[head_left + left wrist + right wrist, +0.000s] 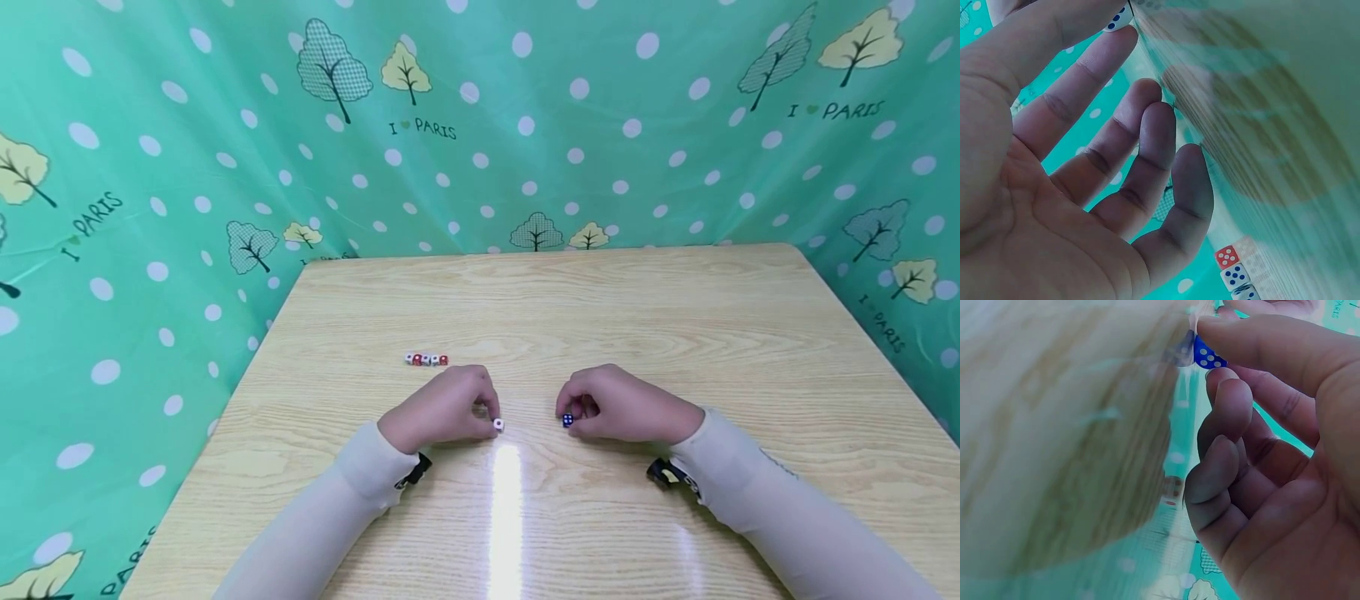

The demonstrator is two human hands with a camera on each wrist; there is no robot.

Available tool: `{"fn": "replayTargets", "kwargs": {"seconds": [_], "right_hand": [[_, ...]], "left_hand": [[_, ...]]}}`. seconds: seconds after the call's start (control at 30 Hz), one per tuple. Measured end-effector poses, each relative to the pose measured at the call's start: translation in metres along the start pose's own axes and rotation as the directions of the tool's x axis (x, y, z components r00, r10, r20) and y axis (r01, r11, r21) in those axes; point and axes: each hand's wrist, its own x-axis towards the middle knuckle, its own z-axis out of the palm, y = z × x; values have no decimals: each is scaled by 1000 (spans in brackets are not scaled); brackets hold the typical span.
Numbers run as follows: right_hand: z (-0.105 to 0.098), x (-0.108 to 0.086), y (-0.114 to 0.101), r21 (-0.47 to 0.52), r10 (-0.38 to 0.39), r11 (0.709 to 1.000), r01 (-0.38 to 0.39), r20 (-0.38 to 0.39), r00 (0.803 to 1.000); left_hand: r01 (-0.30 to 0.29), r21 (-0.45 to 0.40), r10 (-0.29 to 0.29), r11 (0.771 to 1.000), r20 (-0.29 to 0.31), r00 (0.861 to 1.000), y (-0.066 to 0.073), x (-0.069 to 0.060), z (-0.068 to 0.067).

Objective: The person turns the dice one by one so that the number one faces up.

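A white die (498,425) sits at the tabletop between the thumb and forefinger of my left hand (446,406), which pinches it. In the left wrist view, blue pips show on this white die (1119,19), and the other fingers are spread and bent near the wood. My right hand (618,404) pinches a blue die (567,420) with white pips, a short way right of the white one. The right wrist view shows the blue die (1209,355) by the thumb tip, low against the table; the remaining fingers curl inward.
Beyond my left hand, a row of several white and red dice (426,360) stands side by side on the wooden table (637,308). A green dotted cloth (525,150) hangs around the back and sides. Glare streaks the table's near part.
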Motion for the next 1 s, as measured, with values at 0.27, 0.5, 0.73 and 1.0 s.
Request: {"fn": "replayTargets", "kwargs": {"seconds": [0.27, 0.5, 0.73, 1.0], "right_hand": [[1, 0, 2, -17, -5, 1000, 5, 1, 1000], [-1, -1, 1, 31, 4, 1000, -4, 17, 1000], [-2, -1, 0, 81, 18, 996, -23, 54, 998], [-3, -2, -2, 75, 30, 997, -35, 62, 998]], "left_hand": [[9, 0, -9, 1000, 3, 1000, 0, 0, 1], [5, 0, -5, 1000, 7, 1000, 0, 1, 1], [2, 2, -2, 1000, 7, 1000, 0, 0, 1], [7, -5, -7, 1000, 10, 1000, 1, 0, 0]]}}
